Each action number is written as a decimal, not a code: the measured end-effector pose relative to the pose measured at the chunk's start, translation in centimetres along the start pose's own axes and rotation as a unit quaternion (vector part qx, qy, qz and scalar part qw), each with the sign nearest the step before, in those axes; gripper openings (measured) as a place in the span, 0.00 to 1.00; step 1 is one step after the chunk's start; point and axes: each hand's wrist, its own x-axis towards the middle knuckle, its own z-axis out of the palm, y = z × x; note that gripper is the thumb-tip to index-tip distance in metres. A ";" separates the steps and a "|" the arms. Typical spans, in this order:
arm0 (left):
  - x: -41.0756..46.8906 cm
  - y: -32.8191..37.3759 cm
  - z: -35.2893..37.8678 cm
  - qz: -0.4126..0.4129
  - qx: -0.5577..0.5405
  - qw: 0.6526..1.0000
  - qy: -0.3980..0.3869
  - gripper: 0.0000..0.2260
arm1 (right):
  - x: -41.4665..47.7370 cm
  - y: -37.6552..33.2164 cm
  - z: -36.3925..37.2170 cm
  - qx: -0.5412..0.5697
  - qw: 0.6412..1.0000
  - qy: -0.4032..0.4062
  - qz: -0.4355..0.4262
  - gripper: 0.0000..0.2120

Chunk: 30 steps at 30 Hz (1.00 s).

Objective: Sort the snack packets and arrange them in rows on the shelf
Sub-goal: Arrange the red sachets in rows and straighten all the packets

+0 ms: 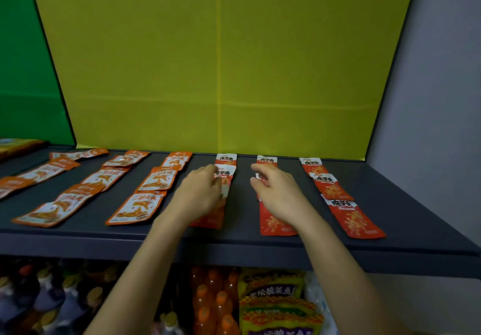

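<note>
Two red rows seem mid-straightening on the dark shelf (403, 204): your left hand (199, 195) grips a red packet (226, 178), and your right hand (279, 195) pinches the neighbouring packet (261, 177). Next, lay both flat, matching the rightmost row (330, 188).

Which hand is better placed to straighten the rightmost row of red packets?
Probably the right hand: it is over the neighbouring red row, next to the rightmost row, while the left hand is one row farther left.
</note>
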 end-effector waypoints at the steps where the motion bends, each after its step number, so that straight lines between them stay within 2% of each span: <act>1: 0.2 -1.0 -0.4 -0.011 0.003 1.000 -0.013 0.16 | 0.4 -0.8 0.7 0.002 1.000 -0.014 0.007 0.20; 6: 0.6 -4.1 -0.3 -0.023 -0.011 0.998 -0.063 0.18 | 1.8 -3.4 5.1 -0.001 0.996 -0.047 0.081 0.17; 13: 1.3 -5.7 1.7 0.066 0.010 0.995 -0.077 0.17 | 1.6 -4.0 7.4 -0.044 0.989 -0.026 0.140 0.18; 23: 1.0 -6.0 1.8 0.085 0.009 0.995 -0.058 0.16 | 1.7 -4.0 7.8 -0.084 0.989 -0.026 0.119 0.20; 26: 0.8 -5.8 1.6 0.087 -0.001 0.995 -0.053 0.16 | 1.8 -3.8 7.9 -0.079 0.990 -0.023 0.114 0.18; 30: 0.2 -5.8 0.3 0.095 -0.052 0.994 -0.013 0.15 | 2.2 -3.7 8.1 -0.059 0.994 0.021 0.086 0.17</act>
